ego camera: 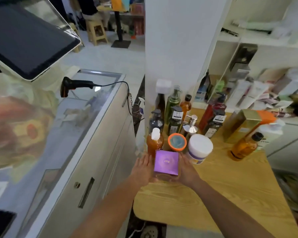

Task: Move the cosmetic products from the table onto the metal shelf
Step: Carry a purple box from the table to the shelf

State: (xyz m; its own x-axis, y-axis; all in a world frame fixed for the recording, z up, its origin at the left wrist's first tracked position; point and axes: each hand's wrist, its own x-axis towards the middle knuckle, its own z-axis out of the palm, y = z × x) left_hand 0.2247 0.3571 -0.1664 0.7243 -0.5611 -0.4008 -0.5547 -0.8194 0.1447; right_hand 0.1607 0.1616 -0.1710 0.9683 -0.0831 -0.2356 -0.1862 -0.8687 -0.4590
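1 left hand [142, 170] and 1 right hand [187, 170] press straight fingers [144, 159] against 1 purple box [166, 163].

No text was fully legible. The purple box [166, 162] bore a short gold mark on its top face, too blurred to read with certainty. The dark green bottle [174, 127] and the dark brown bottle [213, 125] each carried a white label with printed characters, all indecipherable.
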